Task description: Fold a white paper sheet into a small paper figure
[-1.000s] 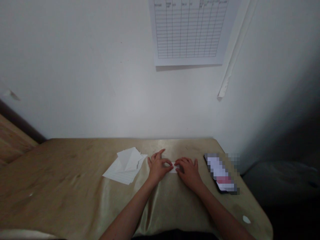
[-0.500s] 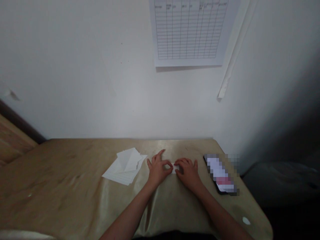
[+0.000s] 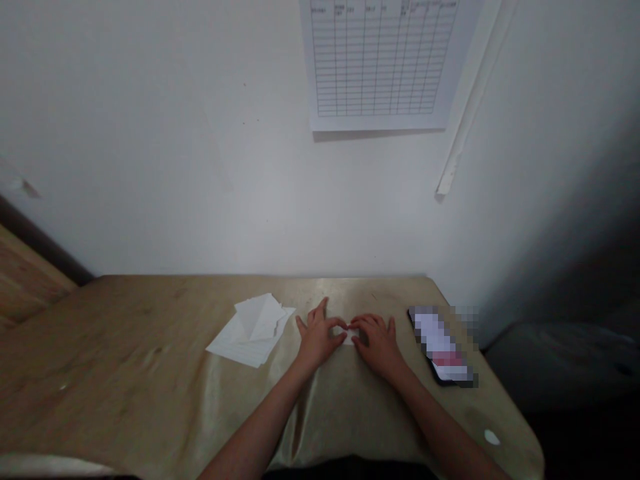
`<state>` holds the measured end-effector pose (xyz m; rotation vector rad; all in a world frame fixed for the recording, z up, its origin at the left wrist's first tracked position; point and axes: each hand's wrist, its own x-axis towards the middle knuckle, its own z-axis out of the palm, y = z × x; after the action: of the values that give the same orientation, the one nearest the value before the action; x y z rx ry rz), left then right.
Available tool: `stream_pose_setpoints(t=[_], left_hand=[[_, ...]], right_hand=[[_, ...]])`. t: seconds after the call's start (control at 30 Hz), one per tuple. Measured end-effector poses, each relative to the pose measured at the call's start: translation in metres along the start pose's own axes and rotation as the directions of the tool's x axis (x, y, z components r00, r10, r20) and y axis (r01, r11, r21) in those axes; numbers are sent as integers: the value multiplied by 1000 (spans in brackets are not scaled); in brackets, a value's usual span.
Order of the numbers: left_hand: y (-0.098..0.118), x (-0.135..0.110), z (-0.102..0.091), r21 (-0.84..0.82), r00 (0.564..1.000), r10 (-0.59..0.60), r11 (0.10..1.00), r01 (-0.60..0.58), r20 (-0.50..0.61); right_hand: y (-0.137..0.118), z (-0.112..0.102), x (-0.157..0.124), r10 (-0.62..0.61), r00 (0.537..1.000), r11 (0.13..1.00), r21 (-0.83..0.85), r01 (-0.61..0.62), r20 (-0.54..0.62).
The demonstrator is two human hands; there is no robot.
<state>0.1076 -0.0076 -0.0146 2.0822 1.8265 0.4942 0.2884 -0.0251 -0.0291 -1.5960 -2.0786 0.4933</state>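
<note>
A small folded piece of white paper (image 3: 350,335) lies on the tan table (image 3: 150,360), mostly covered by my fingers. My left hand (image 3: 315,337) pinches its left end with thumb and forefinger, the other fingers raised. Curled fingers of my right hand (image 3: 377,341) press on its right end. Both hands rest on the tabletop, fingertips nearly touching each other.
A loose pile of white sheets (image 3: 253,329) lies left of my hands. A phone (image 3: 443,347) lies to the right near the table's edge. A small white scrap (image 3: 491,437) sits at the front right corner. A printed grid sheet (image 3: 383,63) hangs on the wall behind.
My hands have drawn slightly closer together over the small paper, hiding more of it. Nothing else on the table has moved.
</note>
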Motion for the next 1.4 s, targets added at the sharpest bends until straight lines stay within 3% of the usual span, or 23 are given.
stream_pose_setpoints(t=[0.6,0.83,1.07,1.4], left_hand=[[-11,2,-4,22,998,14,1000,-16,65],[-10,-2,-8,17,997,51,999,-52,53],[-11,-2,-6,-10,996,68,998,-68,-59],[-9,-3,-5,17,995,62,998,-61,-80]], right_hand=[[16,-13,-4,-77,983,997,-17,81,169],[19,-15,-7,-131,980,991,-6,133,147],[16,-18,-7,-167,976,986,44,163,139],[15,-13,-3,-188,979,982,52,184,82]])
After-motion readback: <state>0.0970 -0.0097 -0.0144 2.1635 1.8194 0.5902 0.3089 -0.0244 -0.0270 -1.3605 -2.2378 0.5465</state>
